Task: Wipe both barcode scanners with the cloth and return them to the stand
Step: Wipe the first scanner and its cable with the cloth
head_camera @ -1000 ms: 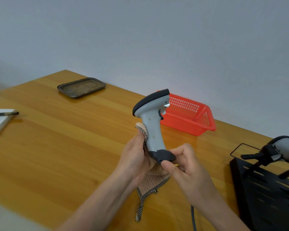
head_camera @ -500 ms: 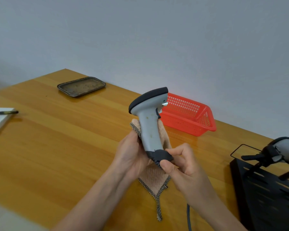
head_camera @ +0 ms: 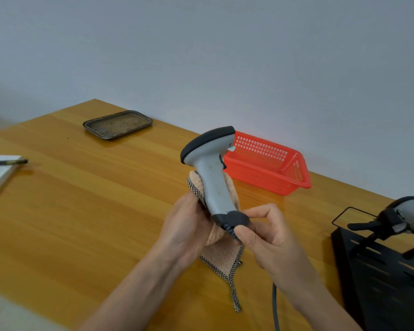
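The left hand, clasping the cloth round the upright scanner, is higher above the right hand, which pinches the base, than a second ago: wiping looks mid-stroke, unfinished.

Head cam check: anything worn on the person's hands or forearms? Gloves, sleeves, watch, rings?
Nothing visible. The left hand and right hand have no gloves or rings. The left forearm and right forearm are uncovered to the frame edge: no sleeves, watch or bands.
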